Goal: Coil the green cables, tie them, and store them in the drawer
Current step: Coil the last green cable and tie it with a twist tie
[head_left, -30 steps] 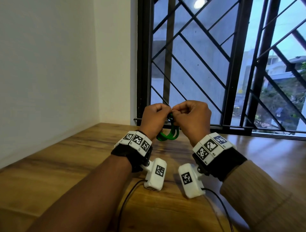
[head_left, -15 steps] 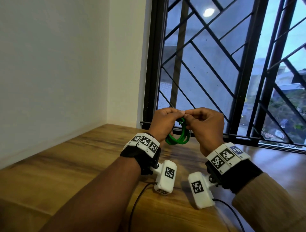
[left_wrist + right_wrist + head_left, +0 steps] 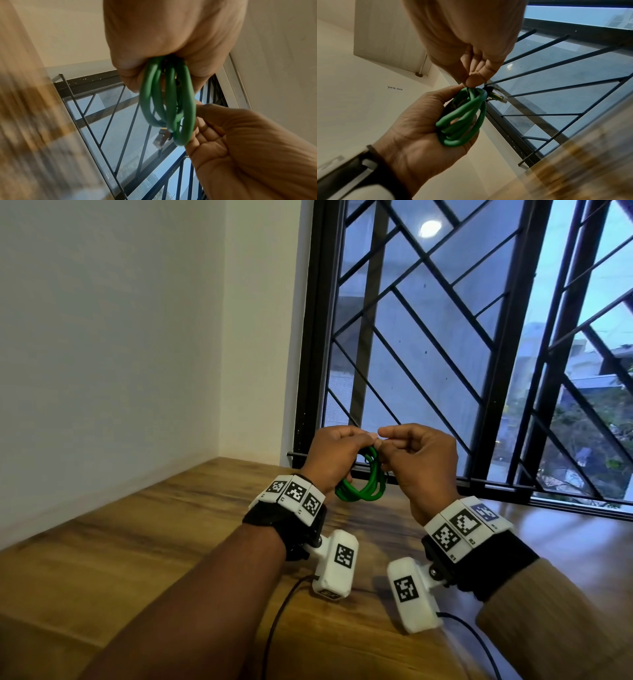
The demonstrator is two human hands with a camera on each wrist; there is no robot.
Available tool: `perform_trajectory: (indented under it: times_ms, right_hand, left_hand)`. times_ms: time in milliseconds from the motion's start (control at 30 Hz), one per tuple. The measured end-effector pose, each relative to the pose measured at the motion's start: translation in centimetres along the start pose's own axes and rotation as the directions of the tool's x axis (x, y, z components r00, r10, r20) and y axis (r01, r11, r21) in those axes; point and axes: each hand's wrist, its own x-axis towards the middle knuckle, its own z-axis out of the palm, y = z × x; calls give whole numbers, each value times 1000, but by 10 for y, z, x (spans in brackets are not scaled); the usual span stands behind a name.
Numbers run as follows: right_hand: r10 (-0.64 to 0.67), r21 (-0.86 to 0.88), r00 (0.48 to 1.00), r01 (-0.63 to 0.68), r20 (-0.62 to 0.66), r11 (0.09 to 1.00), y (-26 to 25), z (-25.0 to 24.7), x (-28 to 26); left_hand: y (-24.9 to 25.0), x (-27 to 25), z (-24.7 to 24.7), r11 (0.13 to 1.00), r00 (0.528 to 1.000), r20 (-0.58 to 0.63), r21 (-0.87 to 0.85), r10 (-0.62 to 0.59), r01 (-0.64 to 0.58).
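Note:
A green cable (image 3: 362, 486), wound into several loops, hangs between my two hands above the wooden table (image 3: 144, 546). My left hand (image 3: 342, 451) grips the coil (image 3: 462, 121) in its palm, fingers curled round the loops. My right hand (image 3: 407, 455) pinches the top of the coil (image 3: 169, 97) with thumb and fingertips (image 3: 471, 81), where a small dark piece shows. A clear plug (image 3: 499, 98) sticks out at the top of the bundle. The plug (image 3: 159, 140) also shows past the loops in the left wrist view. No drawer is in view.
A black window grille (image 3: 445, 337) stands right behind the hands, and a white wall (image 3: 120, 337) closes the left side. Black sensor wires (image 3: 281, 611) trail across the table under my forearms.
Both hands stay together on the coil. My fingertips have shifted at its top, and more of the loops now hang in sight below the hands. The head view has turned.

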Motion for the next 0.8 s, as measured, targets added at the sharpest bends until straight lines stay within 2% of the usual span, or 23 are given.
perform_trajectory:
  times_ms: [200, 500, 800]
  right_hand:
    - [37, 29, 999, -37, 5, 999, -4, -2, 0]
    - [20, -35, 1000, -20, 13, 999, -5, -3, -3]
    - [-56, -156, 998, 58, 23, 986, -2, -2, -1]
  left_hand:
    - [0, -1, 0, 999, 999, -19, 23, 37, -36]
    - [-1, 1, -4, 977, 982, -11, 106, 187, -184]
    - [-3, 2, -5, 988, 993, -5, 103, 117, -115]
